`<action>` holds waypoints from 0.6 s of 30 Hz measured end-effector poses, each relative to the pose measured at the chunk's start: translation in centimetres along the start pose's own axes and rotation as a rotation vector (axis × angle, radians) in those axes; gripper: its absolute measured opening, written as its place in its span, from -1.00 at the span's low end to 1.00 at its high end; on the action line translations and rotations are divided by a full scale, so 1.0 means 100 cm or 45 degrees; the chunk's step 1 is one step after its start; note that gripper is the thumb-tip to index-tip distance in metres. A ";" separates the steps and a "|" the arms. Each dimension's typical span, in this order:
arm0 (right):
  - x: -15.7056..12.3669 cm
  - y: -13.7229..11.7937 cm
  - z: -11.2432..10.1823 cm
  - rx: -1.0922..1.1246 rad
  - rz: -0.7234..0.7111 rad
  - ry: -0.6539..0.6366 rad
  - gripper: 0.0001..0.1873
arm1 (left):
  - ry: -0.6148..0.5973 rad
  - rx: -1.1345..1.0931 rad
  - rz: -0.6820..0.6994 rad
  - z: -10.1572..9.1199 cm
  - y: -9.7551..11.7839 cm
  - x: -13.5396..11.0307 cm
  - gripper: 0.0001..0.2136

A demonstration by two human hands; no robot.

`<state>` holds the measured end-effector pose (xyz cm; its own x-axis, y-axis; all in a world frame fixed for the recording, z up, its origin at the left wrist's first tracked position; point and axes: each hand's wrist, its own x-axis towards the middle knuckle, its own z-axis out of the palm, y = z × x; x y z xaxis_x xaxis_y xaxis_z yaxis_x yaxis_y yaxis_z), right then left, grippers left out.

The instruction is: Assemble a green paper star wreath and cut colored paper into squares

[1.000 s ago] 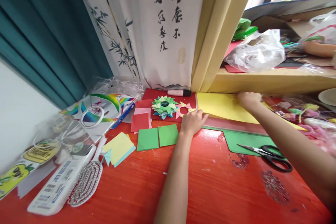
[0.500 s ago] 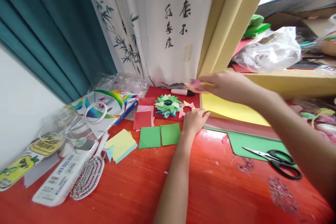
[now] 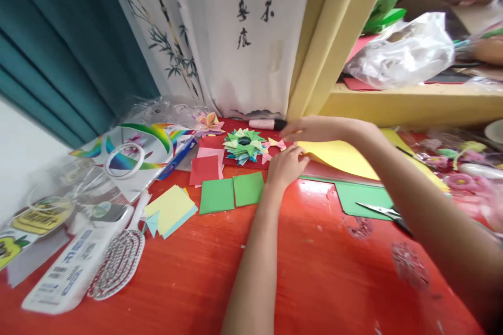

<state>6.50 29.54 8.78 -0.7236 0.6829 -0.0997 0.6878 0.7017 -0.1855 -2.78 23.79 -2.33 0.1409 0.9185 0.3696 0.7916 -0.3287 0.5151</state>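
Head view shows us both hands at the left end of the yellow sheet. The left hand has its fingers curled round the near left corner, which is raised off the table. The right hand lies stretched over the far left corner — whether it pinches the paper or only rests on it we cannot tell. Further right the sheet lies flat, with the right forearm crossing over it. We judge the main risk to be a crease or a tear, since the paper is bent up at one end while the rest stays down. A lifted edge could also sweep away the pink stars and the green wreath just left of the sheet. The scissors, just in front of the sheet and half hidden by the forearm, could be knocked by that arm. Against half a second ago, the right hand has come down out of the air to the sheet, and a paper flower now lies well left of the sheet — beyond the wreath, where none lay before.
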 end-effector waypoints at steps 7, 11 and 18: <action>-0.097 0.060 0.054 0.049 0.204 -0.092 -0.38 | 0.049 -0.119 -0.017 0.003 -0.003 0.002 -0.84; -0.102 0.064 0.075 0.145 0.135 0.138 -0.41 | 0.042 -0.132 -0.005 0.005 -0.004 0.003 -0.86; -0.099 0.078 0.075 0.285 0.165 0.203 -0.50 | 0.049 -0.204 -0.034 0.009 -0.012 0.008 -0.79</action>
<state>18.62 26.74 0.97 -0.6002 0.7997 0.0149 0.7316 0.5564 -0.3939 -3.09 25.14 -3.35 0.0953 0.9193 0.3819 0.6895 -0.3377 0.6408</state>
